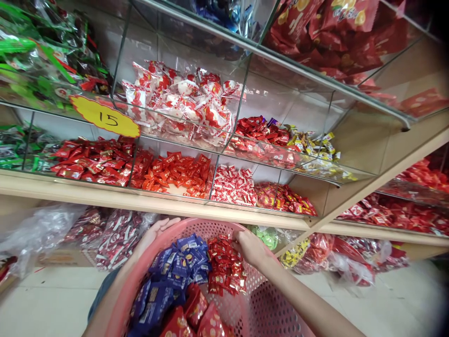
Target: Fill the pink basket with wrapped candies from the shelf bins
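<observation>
A pink perforated plastic basket is in front of me at the lower middle of the head view, tilted so that I see into it. My left hand lies along its outer left side, the fingers reaching over the far rim. On the far right rim my right hand is closed, its fingertips partly hidden. Inside are blue wrapped packets on the left. Small red and gold wrapped candies lie just below my right hand. Larger red packets are nearest to me.
Beyond the basket stands a wooden shelf with glass-divided bins of candies. A yellow price tag reads 15. Candy bags lie under the shelf at left, and more bags at right, above the tiled floor.
</observation>
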Demonstrator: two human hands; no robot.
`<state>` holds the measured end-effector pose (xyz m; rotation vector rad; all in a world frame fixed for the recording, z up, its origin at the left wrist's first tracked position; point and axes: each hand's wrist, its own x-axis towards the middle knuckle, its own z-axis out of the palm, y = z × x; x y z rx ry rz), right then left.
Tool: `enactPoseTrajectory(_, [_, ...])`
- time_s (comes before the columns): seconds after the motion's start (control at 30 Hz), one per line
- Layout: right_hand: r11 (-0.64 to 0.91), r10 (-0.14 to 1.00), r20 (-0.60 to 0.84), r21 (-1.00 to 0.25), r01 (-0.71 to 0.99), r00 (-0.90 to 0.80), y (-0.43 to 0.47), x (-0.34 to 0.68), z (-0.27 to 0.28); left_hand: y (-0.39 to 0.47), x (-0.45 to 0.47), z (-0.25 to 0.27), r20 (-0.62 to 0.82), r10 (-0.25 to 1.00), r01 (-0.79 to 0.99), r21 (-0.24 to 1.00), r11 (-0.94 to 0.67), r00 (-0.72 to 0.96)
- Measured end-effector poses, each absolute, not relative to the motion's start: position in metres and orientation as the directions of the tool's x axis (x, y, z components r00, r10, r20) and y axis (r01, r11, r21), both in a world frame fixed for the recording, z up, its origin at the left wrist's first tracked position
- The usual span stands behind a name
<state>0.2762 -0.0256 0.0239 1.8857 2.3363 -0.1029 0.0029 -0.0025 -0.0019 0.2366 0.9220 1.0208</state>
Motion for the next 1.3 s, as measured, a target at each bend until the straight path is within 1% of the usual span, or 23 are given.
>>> enactPoseTrajectory(0.1, [0.215,0.968,-0.131,-0.015,0.977,-0.215,-0.025,0.281,0.017,-0.002,0.002,-0.004,-0.557,0.807,-0.625,0.564,0.540,0.195])
enactPoseTrajectory(0.2, [0.210,0.965,-0.141,-0.086,0.974,-0.220,-0.026,0.286,0.012,-0.001,0.000,-0.011,-0.511,0.830,-0.628,0.576,0.523,0.222])
enactPoseTrajectory(0.3, [0.197,0.963,-0.158,-0.144,0.970,-0.219,-0.027,0.290,0.013,0.000,-0.003,-0.015,-0.495,0.835,-0.619,0.584,0.525,0.242])
enactPoseTrajectory(0.37, [0.180,0.975,-0.104,-0.158,0.971,-0.198,-0.027,0.291,0.023,0.001,-0.004,-0.016,-0.497,0.833,-0.623,0.579,0.527,0.242])
enactPoseTrajectory(0.43, [0.197,0.980,0.000,-0.189,0.962,-0.201,-0.029,0.289,0.046,0.002,-0.005,-0.016,-0.514,0.821,-0.638,0.551,0.538,0.249])
enactPoseTrajectory(0.53, [0.329,0.939,0.195,-0.271,0.905,-0.283,-0.036,0.279,0.104,0.005,-0.005,-0.017,-0.524,0.806,-0.656,0.511,0.555,0.274])
enactPoseTrajectory(0.6, [0.427,0.875,0.373,-0.300,0.853,-0.308,-0.038,0.271,0.151,0.007,-0.006,-0.022,-0.505,0.817,-0.657,0.521,0.545,0.277])
enactPoseTrajectory(0.67, [0.491,0.784,0.557,-0.286,0.823,-0.274,-0.032,0.266,0.197,0.009,-0.007,-0.028,-0.487,0.832,-0.657,0.540,0.527,0.267])
enactPoseTrajectory(0.73, [0.521,0.692,0.686,-0.259,0.813,-0.225,-0.017,0.267,0.235,0.011,-0.009,-0.036,-0.471,0.840,-0.664,0.540,0.517,0.271])
enactPoseTrajectory(0.77, [0.528,0.667,0.713,-0.248,0.812,-0.216,-0.005,0.269,0.251,0.013,-0.011,-0.039,-0.460,0.840,-0.666,0.533,0.521,0.289])
enactPoseTrajectory(0.8, [0.532,0.666,0.712,-0.242,0.812,-0.224,0.008,0.271,0.264,0.014,-0.012,-0.042,-0.450,0.838,-0.667,0.526,0.528,0.308])
enactPoseTrajectory(0.87, [0.534,0.728,0.620,-0.245,0.809,-0.292,0.036,0.276,0.281,0.015,-0.014,-0.046,-0.438,0.833,-0.658,0.523,0.542,0.338])
enactPoseTrajectory(0.97, [0.494,0.846,0.376,-0.283,0.822,-0.379,0.068,0.280,0.290,0.015,-0.015,-0.044,-0.453,0.835,-0.664,0.524,0.534,0.314])
enactPoseTrajectory(1.07, [0.403,0.914,0.179,-0.309,0.861,-0.364,0.083,0.278,0.291,0.014,-0.013,-0.038,-0.483,0.826,-0.684,0.498,0.532,0.291])
enactPoseTrajectory(1.17, [0.342,0.940,0.098,-0.289,0.894,-0.328,0.085,0.275,0.294,0.012,-0.010,-0.032,-0.487,0.816,-0.679,0.487,0.550,0.311])
enactPoseTrajectory(1.3, [0.346,0.938,0.054,-0.233,0.909,-0.343,0.086,0.273,0.297,0.009,-0.008,-0.029,-0.477,0.834,-0.658,0.539,0.526,0.276])
